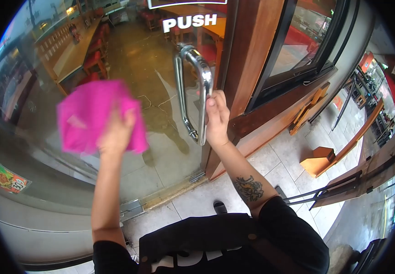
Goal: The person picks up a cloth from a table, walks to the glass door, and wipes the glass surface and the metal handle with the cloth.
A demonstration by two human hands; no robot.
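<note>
A bright pink cloth [85, 118] is spread against the glass door [156, 150], blurred by motion. My left hand [116, 130] presses on the cloth and holds it, with some fingers hidden in its folds. At the door's right side, my right hand [217, 118] is wrapped around the lower part of the chrome pull handle [202, 68]. A second bar of the handle shows behind the glass. White letters reading PUSH [190, 23] stand on the glass above the handle.
Right of the door are a wooden frame [247, 59] and a black-framed window [293, 59]. A wooden stand [318, 162] rests on the tiled floor [275, 155]. Through the glass, a long table [76, 50] and red stools [94, 59] show. A food sticker [5, 176] is at lower left.
</note>
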